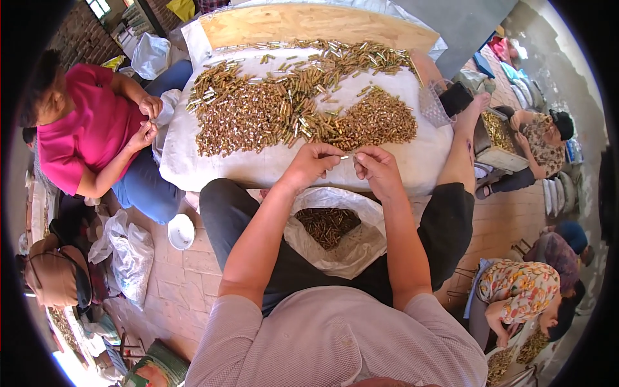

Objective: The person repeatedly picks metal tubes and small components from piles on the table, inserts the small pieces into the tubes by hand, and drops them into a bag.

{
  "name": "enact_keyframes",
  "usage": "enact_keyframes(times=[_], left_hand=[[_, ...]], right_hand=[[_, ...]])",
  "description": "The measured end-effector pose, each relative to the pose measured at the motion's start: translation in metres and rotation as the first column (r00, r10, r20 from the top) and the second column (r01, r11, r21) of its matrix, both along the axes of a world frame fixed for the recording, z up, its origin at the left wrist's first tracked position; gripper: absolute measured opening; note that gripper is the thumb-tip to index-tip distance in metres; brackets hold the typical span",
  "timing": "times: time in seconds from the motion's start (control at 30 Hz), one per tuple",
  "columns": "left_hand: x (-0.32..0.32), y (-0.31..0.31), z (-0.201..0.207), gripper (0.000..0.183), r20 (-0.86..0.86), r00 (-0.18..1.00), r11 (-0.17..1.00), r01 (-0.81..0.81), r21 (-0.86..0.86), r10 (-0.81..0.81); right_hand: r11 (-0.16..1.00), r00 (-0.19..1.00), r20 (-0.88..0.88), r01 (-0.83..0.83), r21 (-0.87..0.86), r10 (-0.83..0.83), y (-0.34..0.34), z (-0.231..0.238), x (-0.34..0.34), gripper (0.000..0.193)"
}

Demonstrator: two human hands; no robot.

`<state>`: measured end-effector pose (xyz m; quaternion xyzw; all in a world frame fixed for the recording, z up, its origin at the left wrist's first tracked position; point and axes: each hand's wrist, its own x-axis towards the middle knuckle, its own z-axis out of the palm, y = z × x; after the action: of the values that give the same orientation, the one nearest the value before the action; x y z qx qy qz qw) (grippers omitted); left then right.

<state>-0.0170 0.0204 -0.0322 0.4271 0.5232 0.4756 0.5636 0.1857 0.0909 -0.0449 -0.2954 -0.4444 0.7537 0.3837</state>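
Note:
My left hand (314, 165) pinches a small silvery metal tube (345, 157) between thumb and fingertips. Close beside it, my right hand (377, 166) is closed in a pinch; what its fingertips hold is too small to make out. Both hands are over the near edge of a cloth-covered table (245, 169). Beyond them lie a heap of short brass-coloured pieces (380, 119), a larger heap of the same kind (238, 122) and longer brass-coloured tubes (329, 61). Below my hands, between my legs, an open white sack (364, 242) holds many dark brownish tubes (325, 227).
A wooden board (316, 24) edges the table's far side. At the left a co-worker in a pink top (97, 122) handles something small; a white bucket (181, 232) stands on the floor. A clear plastic basket (435, 103) and a black phone-like object (456, 99) are at the right.

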Motion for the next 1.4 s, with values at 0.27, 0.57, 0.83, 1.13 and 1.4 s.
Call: enact_keyframes(times=[0.27, 0.57, 0.83, 1.13, 1.4], left_hand=[[0.007, 0.000, -0.001, 0.017, 0.041, 0.999, 1.000, -0.009, 0.020, 0.008], [0.008, 0.000, -0.004, 0.018, -0.018, 1.000, 0.999, -0.014, 0.033, 0.015], [0.014, -0.002, 0.003, 0.015, -0.059, 0.998, 0.997, -0.016, 0.082, 0.021], [0.025, 0.000, -0.005, 0.012, 0.012, 0.999, 0.985, -0.037, 0.168, 0.035], [-0.028, 0.008, -0.013, 0.024, -0.726, 0.586, 0.931, -0.173, 0.320, 0.359]], right_hand=[[0.999, 0.999, 0.042, -0.035, 0.009, 0.034, -0.004, 0.004, 0.000, 0.010], [0.995, 0.991, 0.115, -0.078, 0.064, 0.070, -0.005, 0.013, 0.003, 0.009], [0.993, 0.997, 0.033, -0.073, -0.097, 0.076, -0.004, 0.005, 0.005, 0.011], [0.942, 0.967, -0.236, -0.160, -0.294, 0.091, -0.011, 0.003, -0.001, 0.013], [0.973, 0.973, 0.080, -0.209, -0.102, 0.217, -0.014, 0.009, 0.009, 0.005]])
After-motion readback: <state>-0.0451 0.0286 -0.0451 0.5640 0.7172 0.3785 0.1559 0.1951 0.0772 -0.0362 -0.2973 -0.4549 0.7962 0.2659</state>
